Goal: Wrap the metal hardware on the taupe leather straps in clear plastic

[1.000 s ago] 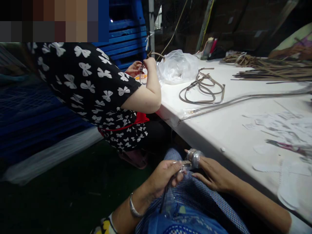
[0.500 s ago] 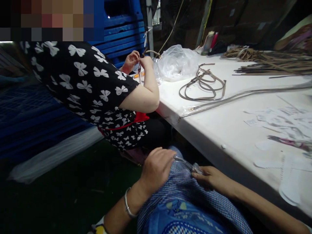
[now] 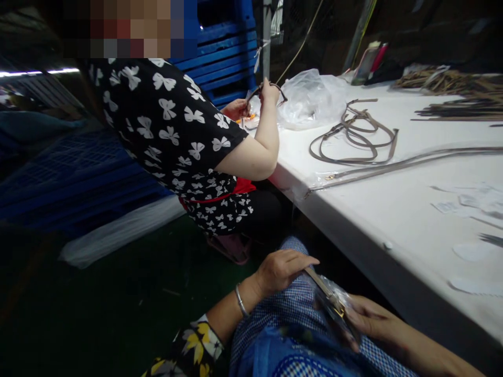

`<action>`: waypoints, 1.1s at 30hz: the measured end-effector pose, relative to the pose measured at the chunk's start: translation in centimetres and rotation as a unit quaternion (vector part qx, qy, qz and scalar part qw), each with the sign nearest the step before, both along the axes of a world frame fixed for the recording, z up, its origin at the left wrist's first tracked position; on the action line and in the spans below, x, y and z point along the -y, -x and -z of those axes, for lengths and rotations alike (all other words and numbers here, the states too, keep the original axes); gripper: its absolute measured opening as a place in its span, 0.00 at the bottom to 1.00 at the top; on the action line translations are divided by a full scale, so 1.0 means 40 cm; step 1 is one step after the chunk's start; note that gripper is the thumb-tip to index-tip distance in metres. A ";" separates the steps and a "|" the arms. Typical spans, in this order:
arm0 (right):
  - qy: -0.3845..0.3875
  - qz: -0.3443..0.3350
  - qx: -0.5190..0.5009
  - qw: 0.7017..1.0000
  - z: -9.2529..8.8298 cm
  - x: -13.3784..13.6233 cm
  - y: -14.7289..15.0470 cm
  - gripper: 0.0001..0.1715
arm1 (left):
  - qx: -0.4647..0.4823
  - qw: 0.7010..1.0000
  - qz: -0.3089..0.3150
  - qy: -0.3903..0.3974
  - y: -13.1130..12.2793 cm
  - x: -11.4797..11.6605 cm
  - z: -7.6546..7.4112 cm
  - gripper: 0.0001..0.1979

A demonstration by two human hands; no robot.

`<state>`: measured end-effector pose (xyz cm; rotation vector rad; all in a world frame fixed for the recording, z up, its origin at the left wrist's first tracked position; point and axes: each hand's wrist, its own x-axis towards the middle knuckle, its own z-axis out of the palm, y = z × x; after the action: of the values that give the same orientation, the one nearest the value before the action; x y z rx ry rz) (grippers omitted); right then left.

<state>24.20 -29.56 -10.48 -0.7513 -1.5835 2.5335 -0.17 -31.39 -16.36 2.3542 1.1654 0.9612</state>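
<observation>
Over my lap, between my two hands, is a thin brown belt (image 3: 323,285) with a gold-coloured buckle, partly covered by see-through plastic. My left hand (image 3: 281,269), with a silver bangle at the wrist, grips its upper end between thumb and fingers. Around the buckle end and the plastic, my right hand (image 3: 367,317) is closed. Part of the belt beneath the right fingers is hidden and blurred. Below lies a blue apron (image 3: 271,351) over checked cloth.
The white table (image 3: 353,204) has its edge to my right. On it lie a coiled strap (image 3: 349,157), a long bagged strap (image 3: 393,159), a plastic bag (image 3: 310,99), several strips (image 3: 459,104) and paper scraps (image 3: 475,201). A co-worker (image 3: 168,125) handles a dark strap ahead.
The view has swung left. Both my hands have shifted, and the belt's buckle and brown strap now show between them. The co-worker's hands have moved apart along a strap.
</observation>
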 end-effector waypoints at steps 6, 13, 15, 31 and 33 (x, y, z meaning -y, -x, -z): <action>0.071 0.019 -0.043 0.996 0.003 0.020 0.017 0.30 | 0.082 0.996 -0.023 0.000 -0.005 -0.023 -0.024 0.23; 0.073 0.092 -0.082 0.990 0.002 0.021 0.024 0.26 | 0.175 0.980 -0.021 0.092 -0.041 -0.041 -0.025 0.23; 0.086 0.138 -0.126 0.979 -0.009 0.011 0.025 0.25 | 0.228 0.962 -0.023 0.149 -0.076 -0.027 -0.009 0.25; -0.179 0.322 -0.097 0.924 -0.006 -0.055 0.043 0.34 | 0.379 0.830 -0.051 0.405 -0.172 0.026 -0.106 0.21; -0.185 0.308 -0.083 0.929 -0.015 -0.059 0.041 0.33 | 0.377 0.818 -0.042 0.432 -0.161 0.022 -0.110 0.21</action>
<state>22.54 -27.18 -9.86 -0.7988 -1.4164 1.7439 6.29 -32.25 -11.96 1.0484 1.0328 0.9567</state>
